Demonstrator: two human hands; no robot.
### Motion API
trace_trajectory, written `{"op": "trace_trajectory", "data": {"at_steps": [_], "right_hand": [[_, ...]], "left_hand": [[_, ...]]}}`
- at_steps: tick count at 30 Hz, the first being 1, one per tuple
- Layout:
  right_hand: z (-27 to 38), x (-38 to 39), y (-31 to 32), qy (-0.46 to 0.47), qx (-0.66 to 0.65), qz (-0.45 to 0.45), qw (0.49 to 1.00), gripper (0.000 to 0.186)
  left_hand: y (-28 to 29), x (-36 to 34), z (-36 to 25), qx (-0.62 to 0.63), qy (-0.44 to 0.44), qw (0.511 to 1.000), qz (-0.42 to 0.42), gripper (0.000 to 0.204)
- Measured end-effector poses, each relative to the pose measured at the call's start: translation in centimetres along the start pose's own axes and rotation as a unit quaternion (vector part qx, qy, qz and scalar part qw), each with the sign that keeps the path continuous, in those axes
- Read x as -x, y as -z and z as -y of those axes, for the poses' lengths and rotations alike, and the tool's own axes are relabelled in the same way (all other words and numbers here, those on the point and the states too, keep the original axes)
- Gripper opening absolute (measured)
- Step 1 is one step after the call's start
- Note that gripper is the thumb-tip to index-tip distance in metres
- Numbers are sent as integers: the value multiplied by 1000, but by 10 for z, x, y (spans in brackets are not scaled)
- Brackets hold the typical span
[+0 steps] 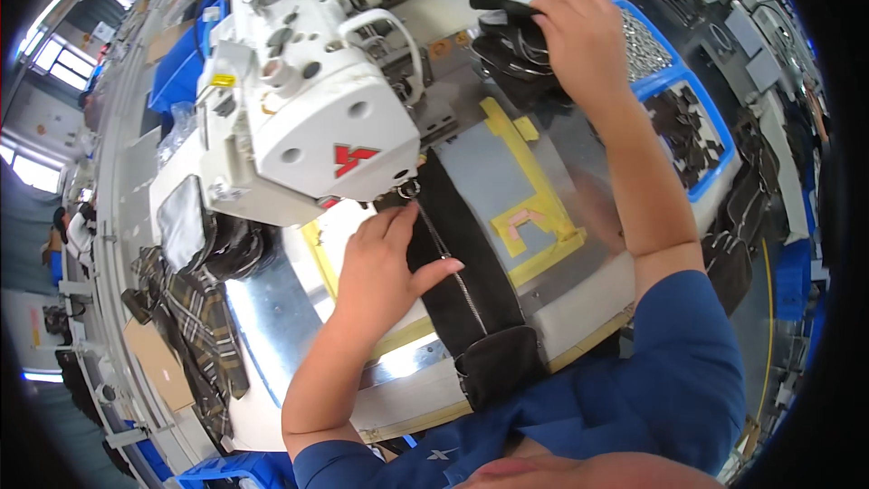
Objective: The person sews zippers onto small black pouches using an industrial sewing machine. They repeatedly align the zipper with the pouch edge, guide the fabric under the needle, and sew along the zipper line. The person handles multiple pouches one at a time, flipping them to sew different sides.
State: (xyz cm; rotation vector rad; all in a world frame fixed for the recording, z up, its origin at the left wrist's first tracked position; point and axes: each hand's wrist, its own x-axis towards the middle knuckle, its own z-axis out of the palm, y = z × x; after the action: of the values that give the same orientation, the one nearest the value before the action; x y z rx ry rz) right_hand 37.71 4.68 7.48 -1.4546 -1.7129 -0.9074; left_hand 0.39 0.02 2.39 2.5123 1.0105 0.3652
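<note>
A long black fabric strip (477, 254) with a metal zipper down its middle lies under the sewing machine head (335, 140), its near end folded into a dark pouch-like piece (502, 364). On the strip rests my left hand (380, 263), thumb stretched out across the zipper and fingertips close below the needle area. My right hand (584, 41) reaches to the far right, its fingers closed over the edge of a black piece on a pile of dark zippered pieces (511, 45). The undersides of those fingers are partly hidden.
Yellow tape (552, 208) marks the metal plate right of the strip. A blue tray (724, 140) at the right holds small metal parts and dark scraps. Left of the machine lie stacked black pieces (240, 249) and plaid fabric (195, 335). A blue bin (176, 72) stands behind them.
</note>
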Motion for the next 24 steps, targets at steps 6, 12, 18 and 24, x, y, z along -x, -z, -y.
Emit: {"op": "trace_trajectory", "data": {"at_steps": [6, 12, 18, 24], "right_hand": [[112, 3, 115, 118, -263, 213, 934, 16], [164, 55, 91, 286, -446, 436, 727, 15], [143, 58, 20, 25, -465, 263, 845, 35], [141, 65, 10, -24, -491, 307, 815, 23]], "left_hand": [[-14, 21, -3, 687, 126, 715, 41, 80], [-27, 8, -1, 576, 243, 780, -23, 44], [-19, 19, 7, 474, 171, 854, -133, 33], [-18, 21, 5, 443, 128, 870, -175, 28]]}}
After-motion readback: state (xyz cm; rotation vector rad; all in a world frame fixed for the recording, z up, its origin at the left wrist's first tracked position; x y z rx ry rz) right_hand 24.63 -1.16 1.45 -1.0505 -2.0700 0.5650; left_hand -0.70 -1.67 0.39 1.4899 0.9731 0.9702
